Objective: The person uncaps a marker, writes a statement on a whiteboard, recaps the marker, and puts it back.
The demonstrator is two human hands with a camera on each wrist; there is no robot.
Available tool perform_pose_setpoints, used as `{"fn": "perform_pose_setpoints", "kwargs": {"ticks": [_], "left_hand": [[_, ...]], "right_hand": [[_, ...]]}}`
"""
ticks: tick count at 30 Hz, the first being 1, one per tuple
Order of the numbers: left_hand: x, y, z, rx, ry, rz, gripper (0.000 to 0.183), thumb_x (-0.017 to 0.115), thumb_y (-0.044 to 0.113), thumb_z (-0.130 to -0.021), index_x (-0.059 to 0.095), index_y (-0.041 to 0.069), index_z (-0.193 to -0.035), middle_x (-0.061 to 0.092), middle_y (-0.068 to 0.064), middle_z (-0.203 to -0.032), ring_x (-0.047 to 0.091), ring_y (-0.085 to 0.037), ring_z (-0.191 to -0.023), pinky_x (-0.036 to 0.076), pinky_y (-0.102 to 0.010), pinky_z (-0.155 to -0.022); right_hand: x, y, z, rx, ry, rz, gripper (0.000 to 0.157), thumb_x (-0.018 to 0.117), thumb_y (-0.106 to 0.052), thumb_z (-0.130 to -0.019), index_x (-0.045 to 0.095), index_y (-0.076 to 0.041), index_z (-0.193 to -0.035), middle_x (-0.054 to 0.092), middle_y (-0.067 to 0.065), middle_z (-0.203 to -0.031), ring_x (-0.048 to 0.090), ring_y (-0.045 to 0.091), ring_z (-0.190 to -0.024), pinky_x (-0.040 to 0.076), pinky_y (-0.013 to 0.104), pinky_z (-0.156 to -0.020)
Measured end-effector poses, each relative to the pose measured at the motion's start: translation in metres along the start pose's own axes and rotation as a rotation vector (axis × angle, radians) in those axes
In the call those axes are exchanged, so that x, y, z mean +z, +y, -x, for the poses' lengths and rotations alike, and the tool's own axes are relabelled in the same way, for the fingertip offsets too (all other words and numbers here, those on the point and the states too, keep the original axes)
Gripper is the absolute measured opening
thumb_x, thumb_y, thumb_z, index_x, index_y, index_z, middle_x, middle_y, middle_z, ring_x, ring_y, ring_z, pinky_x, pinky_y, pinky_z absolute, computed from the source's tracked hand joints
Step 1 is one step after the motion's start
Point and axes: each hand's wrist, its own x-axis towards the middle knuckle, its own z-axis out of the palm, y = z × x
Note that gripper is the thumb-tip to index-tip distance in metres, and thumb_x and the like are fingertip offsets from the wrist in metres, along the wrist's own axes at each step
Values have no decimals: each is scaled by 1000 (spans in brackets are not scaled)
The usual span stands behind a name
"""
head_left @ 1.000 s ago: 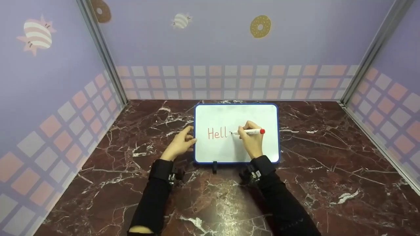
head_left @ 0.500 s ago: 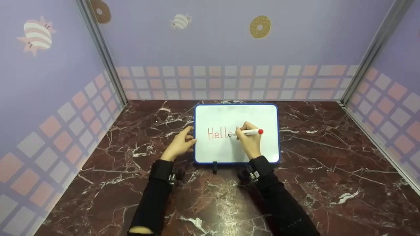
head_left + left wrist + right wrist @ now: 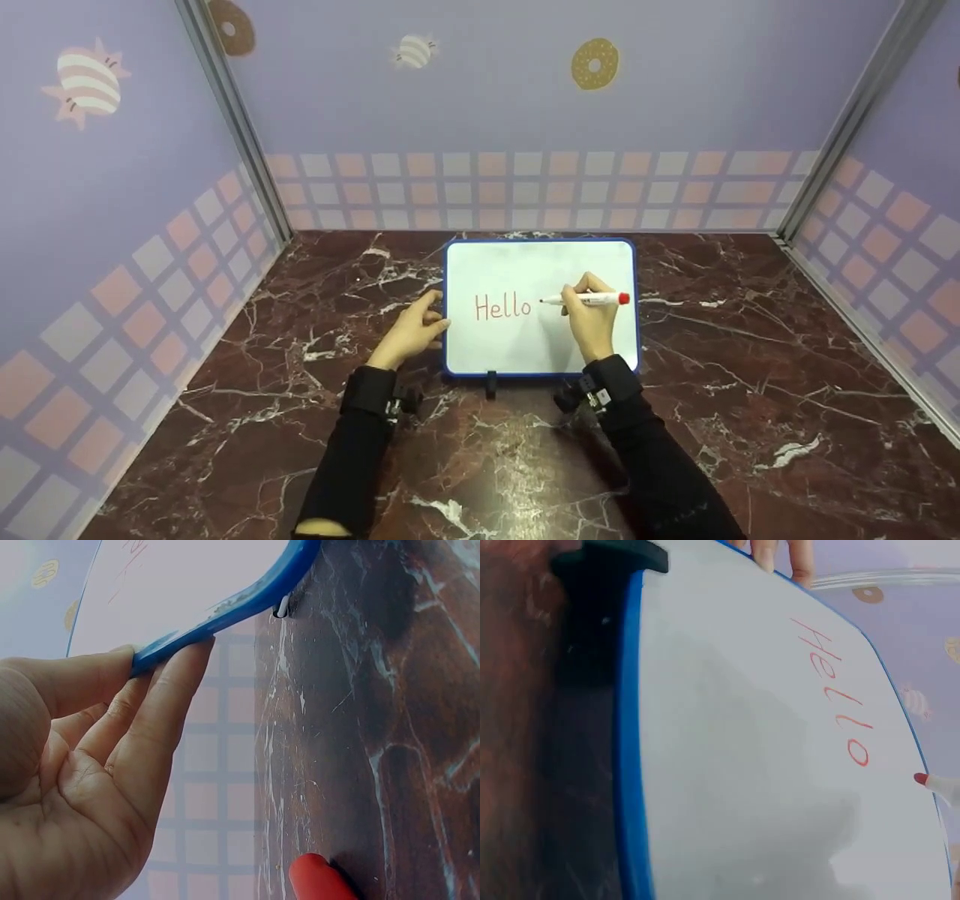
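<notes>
A whiteboard [image 3: 510,345] with a blue frame stands tilted on the table, bearing the word "Hello" [image 3: 502,307] in red. My left hand [image 3: 411,326] pinches its left edge; the left wrist view has the thumb [image 3: 90,679] on the front side and fingers behind. My right hand [image 3: 592,319] grips a white marker [image 3: 589,298] with a red end, just right of the "o". The right wrist view catches the marker's red tip [image 3: 921,778] and a bit of its barrel. Whether the tip touches the board I cannot tell.
A black support [image 3: 491,384] holds the board's lower edge. On the table, a red rounded object [image 3: 319,877] shows in the left wrist view. Patterned panels [image 3: 480,187] close off the back and sides of the dark marbled table [image 3: 750,420].
The letter "o" now completes "Hello" in red. My right hand moved left slightly, then right with the marker, off the letter. My left hand kept its place on the board's edge.
</notes>
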Motion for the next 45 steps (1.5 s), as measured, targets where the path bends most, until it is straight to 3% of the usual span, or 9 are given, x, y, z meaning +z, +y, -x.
{"fn": "perform_pose_setpoints", "kwargs": {"ticks": [4,12,29,41,45], "left_hand": [[0,-1,0,-13,1,-11,57,52,6,-102,29,3,-153,56,-34,-133,61,-43,-117,57,-50,-93],[1,-1,-1,-21,2,-24,56,52,5,-102,28,3,-153,55,-34,-133,61,-43,-117,58,-48,-92],[1,1,0,-21,2,-9,56,52,5,-102,29,3,-153,56,-33,-132,62,-43,-116,57,-51,-93],[0,1,1,-17,-15,-15,56,52,6,-102,29,5,-152,55,-33,-133,61,-43,-117,56,-52,-95],[0,1,1,-15,-12,-12,56,53,6,-102,29,4,-152,56,-33,-132,61,-43,-117,56,-51,-94]], "right_hand": [[-6,0,0,-16,-32,17,27,54,16,-81,40,11,-60,54,4,-50,52,9,-43,35,13,-42],[-19,10,0,-80,-75,78,27,60,13,-85,43,16,-64,55,30,-56,51,8,-46,32,13,-45],[-20,16,0,-72,-110,88,25,64,11,-86,51,16,-65,60,35,-65,58,15,-52,38,12,-48],[-24,9,-1,-104,-138,169,26,59,15,-82,46,16,-60,54,31,-53,48,10,-43,28,13,-44],[-25,9,-1,-127,-115,157,26,59,16,-82,45,16,-60,54,31,-54,51,19,-43,29,12,-44]]}}
